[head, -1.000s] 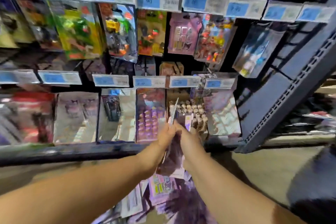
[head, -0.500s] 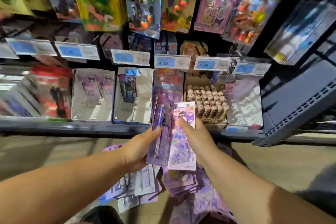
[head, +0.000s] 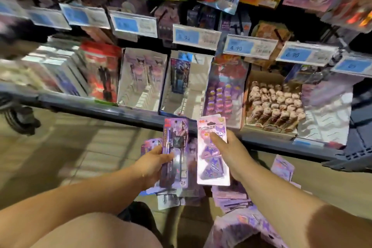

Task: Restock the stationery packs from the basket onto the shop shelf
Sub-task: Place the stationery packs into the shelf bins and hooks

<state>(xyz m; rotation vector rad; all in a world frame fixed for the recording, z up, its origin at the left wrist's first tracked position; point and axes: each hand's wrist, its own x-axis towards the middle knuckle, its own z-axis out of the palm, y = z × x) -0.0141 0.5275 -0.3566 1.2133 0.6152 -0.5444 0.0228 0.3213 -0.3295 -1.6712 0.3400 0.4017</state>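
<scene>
Before the shelf, left fingers clasp a purple pen pack; right fingers pinch a pink pack.

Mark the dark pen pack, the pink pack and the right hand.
dark pen pack (head: 177, 143): head view, card middle
pink pack (head: 209, 168): head view, lower half
right hand (head: 233, 154): head view, back of hand

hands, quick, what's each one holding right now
Left hand: grips the dark pen pack.
Right hand: holds the pink pack, thumb pressed on its front.
</scene>
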